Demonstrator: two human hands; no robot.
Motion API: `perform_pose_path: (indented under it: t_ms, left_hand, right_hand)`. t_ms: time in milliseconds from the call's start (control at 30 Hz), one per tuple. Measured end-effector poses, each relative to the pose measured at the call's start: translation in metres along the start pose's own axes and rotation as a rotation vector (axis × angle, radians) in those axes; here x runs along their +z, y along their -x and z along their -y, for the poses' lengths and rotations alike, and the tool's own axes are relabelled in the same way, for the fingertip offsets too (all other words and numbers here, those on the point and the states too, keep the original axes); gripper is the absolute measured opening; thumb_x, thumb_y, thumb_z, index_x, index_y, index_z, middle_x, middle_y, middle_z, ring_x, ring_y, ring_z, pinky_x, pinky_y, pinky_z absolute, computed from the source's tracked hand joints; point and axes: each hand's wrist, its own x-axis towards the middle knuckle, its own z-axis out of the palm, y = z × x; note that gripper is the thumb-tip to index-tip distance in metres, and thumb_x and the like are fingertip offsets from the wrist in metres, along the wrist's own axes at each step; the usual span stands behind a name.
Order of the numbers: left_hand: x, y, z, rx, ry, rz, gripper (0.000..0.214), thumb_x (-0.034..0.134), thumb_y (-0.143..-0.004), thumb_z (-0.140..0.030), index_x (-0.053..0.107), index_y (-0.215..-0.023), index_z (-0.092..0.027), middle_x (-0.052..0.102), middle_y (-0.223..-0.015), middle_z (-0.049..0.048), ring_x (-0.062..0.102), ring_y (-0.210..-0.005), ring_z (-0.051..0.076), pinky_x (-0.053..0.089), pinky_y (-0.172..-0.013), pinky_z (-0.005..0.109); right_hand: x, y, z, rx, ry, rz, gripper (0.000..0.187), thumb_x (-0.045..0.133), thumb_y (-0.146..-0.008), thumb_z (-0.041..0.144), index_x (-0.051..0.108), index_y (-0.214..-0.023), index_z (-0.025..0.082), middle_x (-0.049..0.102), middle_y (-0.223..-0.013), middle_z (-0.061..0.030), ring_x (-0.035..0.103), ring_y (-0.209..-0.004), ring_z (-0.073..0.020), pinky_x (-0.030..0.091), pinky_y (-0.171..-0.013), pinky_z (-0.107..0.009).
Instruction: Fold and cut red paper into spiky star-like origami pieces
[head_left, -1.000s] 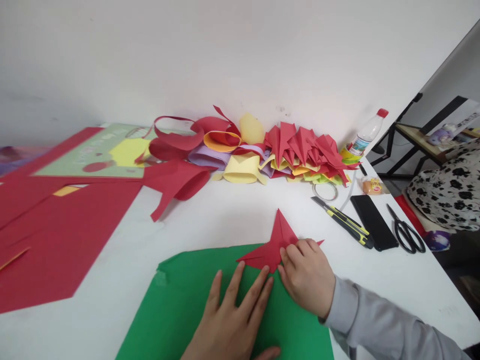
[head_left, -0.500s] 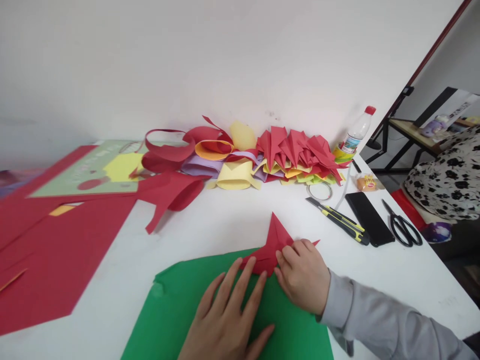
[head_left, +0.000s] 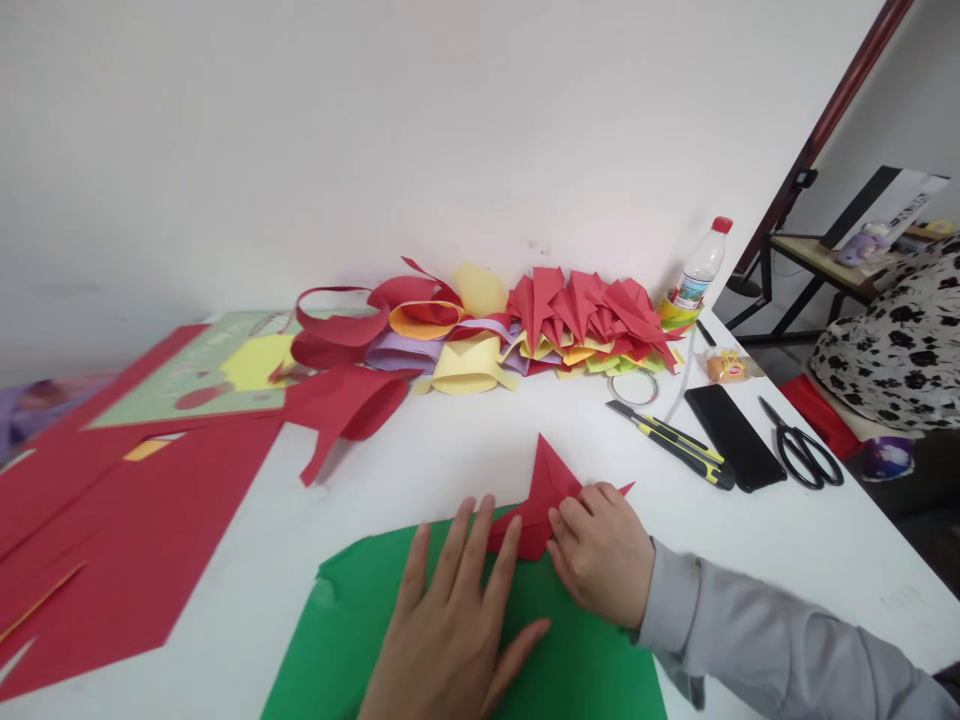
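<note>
A folded red paper shape with pointed tips lies at the far edge of a green paper sheet on the white table. My left hand lies flat and open on the green sheet, its fingertips reaching the red shape's left wing. My right hand, in a grey sleeve, has its fingers curled and pressed down on the red shape's right side.
A pile of red, yellow and purple folded papers lines the wall. Large red sheets lie at the left. A utility knife, tape roll, black phone, scissors and bottle sit at the right.
My left hand has slid forward over the green sheet until its fingertips touch the red shape. My right hand stays pressed on the shape. The view has shifted slightly.
</note>
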Motion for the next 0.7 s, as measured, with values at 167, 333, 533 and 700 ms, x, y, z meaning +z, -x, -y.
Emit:
perform_pose_path:
  t_ms: [167,333,533,700]
  left_hand:
    - [0.014,-0.022,0.003,-0.016,0.087,-0.013,0.055,0.041,-0.090,-0.059,0.065,-0.121,-0.020,0.053,-0.141,0.0194,0.045,-0.129,0.042,0.023,-0.107,0.060]
    - [0.022,-0.021,0.006,0.075,0.037,0.000,0.056,0.046,-0.089,-0.055,0.060,-0.125,-0.014,0.052,-0.140,0.0234,0.049,-0.127,0.040,0.018,-0.109,0.059]
    - [0.024,-0.019,0.009,0.069,0.008,-0.051,0.065,0.048,-0.086,-0.058,0.058,-0.127,-0.009,0.053,-0.138,0.0254,0.049,-0.126,0.041,0.013,-0.111,0.058]
    - [0.062,-0.007,0.020,0.200,-0.094,-0.195,0.057,0.047,-0.086,-0.059,0.065,-0.120,-0.017,0.065,-0.125,0.0205,0.060,-0.112,0.038,0.009,-0.114,0.056]
  right_hand:
    - [0.001,0.001,0.000,0.007,0.008,0.000,0.015,0.056,-0.089,0.022,0.068,-0.091,0.012,0.058,-0.080,-0.0073,0.046,-0.075,-0.0228,0.034,-0.070,-0.040]
    - [0.002,0.002,-0.003,-0.007,-0.011,0.004,0.015,0.056,-0.089,0.022,0.067,-0.089,0.011,0.057,-0.078,-0.0070,0.045,-0.074,-0.0221,0.033,-0.067,-0.038]
    - [0.006,0.002,0.001,0.030,-0.032,0.000,0.013,0.056,-0.089,0.022,0.066,-0.088,0.013,0.058,-0.079,-0.0076,0.045,-0.074,-0.0221,0.034,-0.067,-0.038]
    - [0.044,0.015,0.001,0.162,-0.023,-0.150,0.004,0.066,-0.080,0.022,0.063,-0.080,0.019,0.058,-0.074,-0.0042,0.051,-0.075,-0.0229,0.043,-0.074,-0.039]
